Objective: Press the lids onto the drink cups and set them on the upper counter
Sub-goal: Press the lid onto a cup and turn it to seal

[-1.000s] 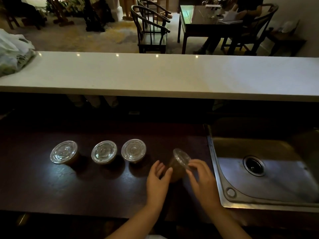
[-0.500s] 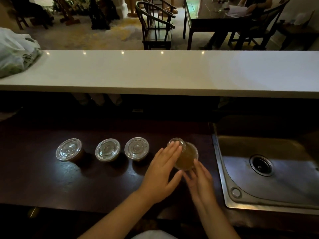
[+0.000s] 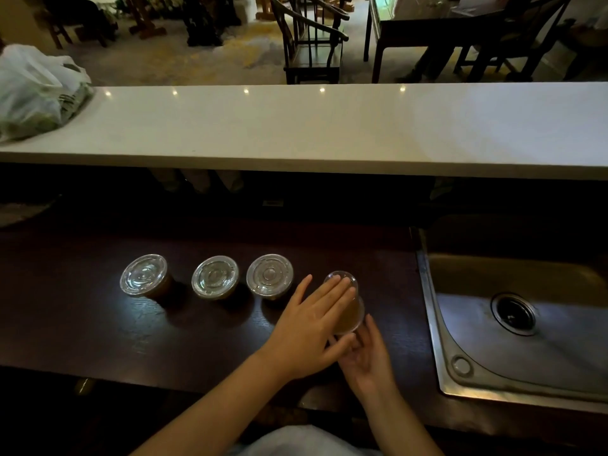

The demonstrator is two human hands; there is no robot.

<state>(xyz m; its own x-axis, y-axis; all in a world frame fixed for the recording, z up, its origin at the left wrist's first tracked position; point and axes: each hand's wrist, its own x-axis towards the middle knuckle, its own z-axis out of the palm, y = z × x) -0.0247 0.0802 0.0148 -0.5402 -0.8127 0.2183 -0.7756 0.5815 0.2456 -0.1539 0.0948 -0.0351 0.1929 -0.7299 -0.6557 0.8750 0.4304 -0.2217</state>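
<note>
Three lidded drink cups stand in a row on the dark lower counter [image 3: 98, 327]: left [image 3: 143, 274], middle [image 3: 215, 277], right [image 3: 269, 274]. A fourth cup [image 3: 354, 315] with amber drink sits to their right, near the sink. Its clear lid [image 3: 345, 276] looks tilted, with the far edge raised. My left hand [image 3: 309, 330] lies flat over the lid, thumb curled round the cup's near side. My right hand [image 3: 368, 357] is palm up against the cup's near side, under the left thumb. The white upper counter [image 3: 296, 126] bears no cups.
A steel sink [image 3: 526, 327] is set into the lower counter at the right. A plastic bag [image 3: 33, 93] with greens lies on the upper counter's left end. Beyond the counter stand wooden chairs [image 3: 312, 41] and a table with a seated person.
My left hand has moved from beside the cup onto its lid and now covers it. My right hand has slid under the cup's near side. The three lidded cups have not moved.
</note>
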